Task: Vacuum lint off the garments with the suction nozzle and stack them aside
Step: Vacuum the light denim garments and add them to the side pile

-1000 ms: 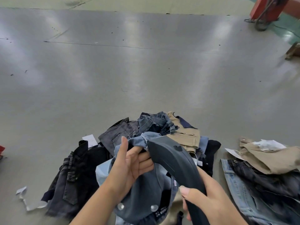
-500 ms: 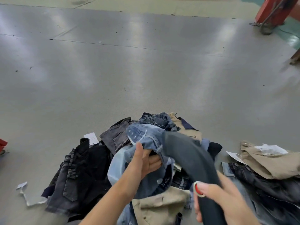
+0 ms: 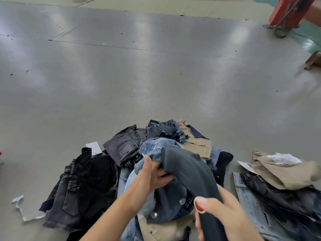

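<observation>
A dark grey curved suction nozzle (image 3: 189, 173) rises from the bottom edge, and my right hand (image 3: 224, 216) grips its lower part. Its mouth presses against a light blue denim garment (image 3: 156, 150) that my left hand (image 3: 154, 174) holds bunched up above a pile of garments (image 3: 121, 150) on the floor. The pile mixes black, grey, blue and khaki pieces. To the right lies a separate stack of garments (image 3: 278, 185), khaki on top of dark and light denim.
Grey floor (image 3: 139, 75) stretches ahead. A red post (image 3: 288, 11) with a cable at its base stands at the far right. White paper tags lie left of the pile (image 3: 94, 146) and at the lower left (image 3: 19, 200).
My left hand has regripped the light blue denim, and the nozzle's mouth has shifted slightly along the fabric. The camera has tilted a little.
</observation>
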`<state>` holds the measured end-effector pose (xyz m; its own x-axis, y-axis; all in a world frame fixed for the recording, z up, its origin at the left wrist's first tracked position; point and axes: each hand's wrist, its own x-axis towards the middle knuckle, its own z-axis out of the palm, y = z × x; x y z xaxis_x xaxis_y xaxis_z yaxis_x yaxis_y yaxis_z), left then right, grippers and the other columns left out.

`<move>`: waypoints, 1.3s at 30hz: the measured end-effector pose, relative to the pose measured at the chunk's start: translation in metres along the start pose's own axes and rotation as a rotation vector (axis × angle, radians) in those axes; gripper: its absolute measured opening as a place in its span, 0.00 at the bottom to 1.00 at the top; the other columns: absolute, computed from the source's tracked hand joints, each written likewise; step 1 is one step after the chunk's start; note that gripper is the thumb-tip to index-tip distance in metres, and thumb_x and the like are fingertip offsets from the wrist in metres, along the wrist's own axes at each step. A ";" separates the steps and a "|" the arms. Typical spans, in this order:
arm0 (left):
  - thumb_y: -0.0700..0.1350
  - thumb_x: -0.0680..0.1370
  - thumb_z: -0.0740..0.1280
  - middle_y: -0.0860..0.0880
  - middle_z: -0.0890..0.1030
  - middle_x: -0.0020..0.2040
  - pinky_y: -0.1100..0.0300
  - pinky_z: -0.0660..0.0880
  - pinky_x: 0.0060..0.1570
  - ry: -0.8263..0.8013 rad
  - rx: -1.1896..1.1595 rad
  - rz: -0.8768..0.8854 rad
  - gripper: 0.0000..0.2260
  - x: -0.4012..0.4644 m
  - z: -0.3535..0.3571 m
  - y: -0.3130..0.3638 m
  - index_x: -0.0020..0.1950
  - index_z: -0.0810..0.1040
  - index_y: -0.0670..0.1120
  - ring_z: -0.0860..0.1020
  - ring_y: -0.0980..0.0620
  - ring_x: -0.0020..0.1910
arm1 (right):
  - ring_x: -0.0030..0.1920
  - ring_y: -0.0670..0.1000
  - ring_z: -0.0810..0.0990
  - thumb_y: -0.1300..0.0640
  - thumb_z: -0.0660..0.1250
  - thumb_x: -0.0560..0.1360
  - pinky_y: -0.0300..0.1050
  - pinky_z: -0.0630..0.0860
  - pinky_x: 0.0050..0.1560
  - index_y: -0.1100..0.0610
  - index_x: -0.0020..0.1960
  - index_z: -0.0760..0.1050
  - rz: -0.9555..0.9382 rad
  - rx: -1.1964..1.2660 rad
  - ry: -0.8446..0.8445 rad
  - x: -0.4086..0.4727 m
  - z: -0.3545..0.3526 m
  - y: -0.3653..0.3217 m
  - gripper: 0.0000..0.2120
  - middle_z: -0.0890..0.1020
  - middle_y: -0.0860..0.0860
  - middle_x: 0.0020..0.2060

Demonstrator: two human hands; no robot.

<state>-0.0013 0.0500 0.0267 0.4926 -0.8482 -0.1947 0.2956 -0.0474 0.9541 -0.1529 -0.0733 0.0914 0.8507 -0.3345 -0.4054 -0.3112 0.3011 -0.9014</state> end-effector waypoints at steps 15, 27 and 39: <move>0.56 0.71 0.69 0.35 0.82 0.52 0.45 0.79 0.53 0.422 -0.938 -0.549 0.25 -0.002 0.003 -0.018 0.53 0.83 0.35 0.82 0.37 0.51 | 0.23 0.59 0.73 0.56 0.69 0.61 0.45 0.72 0.23 0.56 0.31 0.76 -0.049 -0.005 0.217 0.003 -0.019 0.000 0.04 0.75 0.64 0.26; 0.30 0.76 0.60 0.38 0.82 0.55 0.43 0.75 0.57 0.521 -0.698 -0.244 0.16 0.000 0.024 -0.004 0.62 0.76 0.37 0.80 0.38 0.56 | 0.23 0.59 0.74 0.54 0.71 0.57 0.44 0.72 0.23 0.63 0.40 0.75 0.041 -0.018 0.177 -0.002 -0.025 -0.001 0.16 0.75 0.67 0.27; 0.28 0.77 0.62 0.52 0.83 0.38 0.66 0.75 0.40 0.366 0.190 -0.119 0.10 -0.017 0.024 -0.008 0.49 0.79 0.40 0.78 0.57 0.40 | 0.23 0.58 0.74 0.57 0.75 0.56 0.44 0.72 0.23 0.62 0.38 0.73 0.029 -0.073 0.180 0.006 -0.024 -0.010 0.15 0.76 0.63 0.26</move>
<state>-0.0314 0.0518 0.0274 0.7322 -0.5896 -0.3410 0.2285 -0.2590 0.9385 -0.1551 -0.0994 0.0941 0.7531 -0.4832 -0.4464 -0.3702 0.2496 -0.8948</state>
